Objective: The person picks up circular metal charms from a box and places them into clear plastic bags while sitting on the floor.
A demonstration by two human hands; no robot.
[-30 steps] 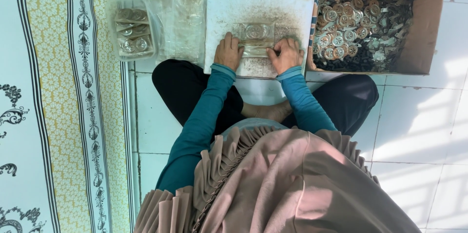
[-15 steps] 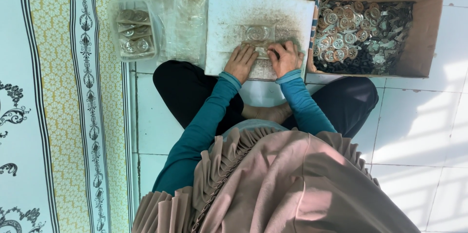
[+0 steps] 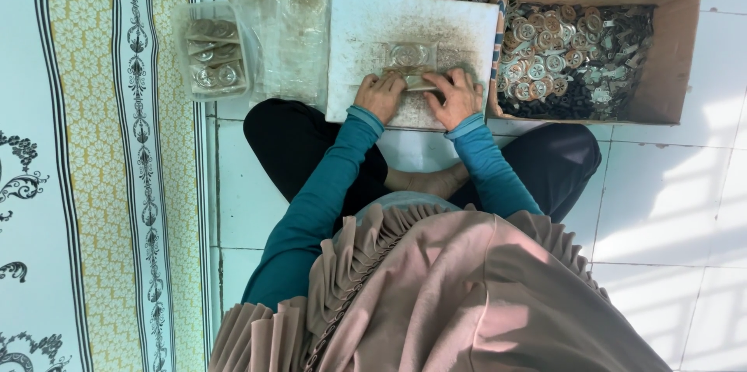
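Observation:
I sit cross-legged on a tiled floor with a stained white board in front of my knees. On the board lies a small clear plastic packet holding round metal pieces. My left hand and my right hand both pinch the near edge of that packet, fingers pressed on it side by side. Teal sleeves cover both forearms.
A cardboard box full of round metal buttons and dark bits stands right of the board. Left of it lies a stack of clear bags and a filled plastic packet. A patterned mat borders the left; cloth lies beyond the board.
Both hands slid toward me along the packet, from its sides down to its near edge, and came closer together. The packet stayed on the board.

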